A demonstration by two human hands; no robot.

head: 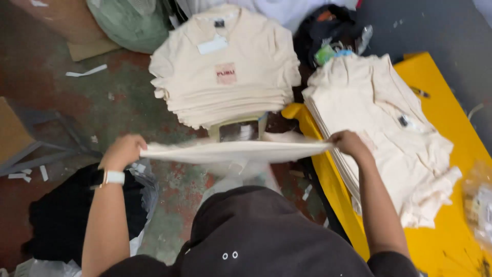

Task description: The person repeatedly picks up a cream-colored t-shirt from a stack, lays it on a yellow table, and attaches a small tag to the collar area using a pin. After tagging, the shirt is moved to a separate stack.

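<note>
Cream folded shirt (233, 152) stretches flat between left hand (122, 151) at nine o'clock and right hand (348, 143) at three, fingers of both closed on its ends.

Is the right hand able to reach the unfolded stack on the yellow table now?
Probably yes: the right hand is beside the unfolded stack, but it grips the stretched shirt.

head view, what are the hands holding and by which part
Both hands hold one folded cream garment stretched flat between them: the left hand grips its left end, the right hand its right end.
</note>
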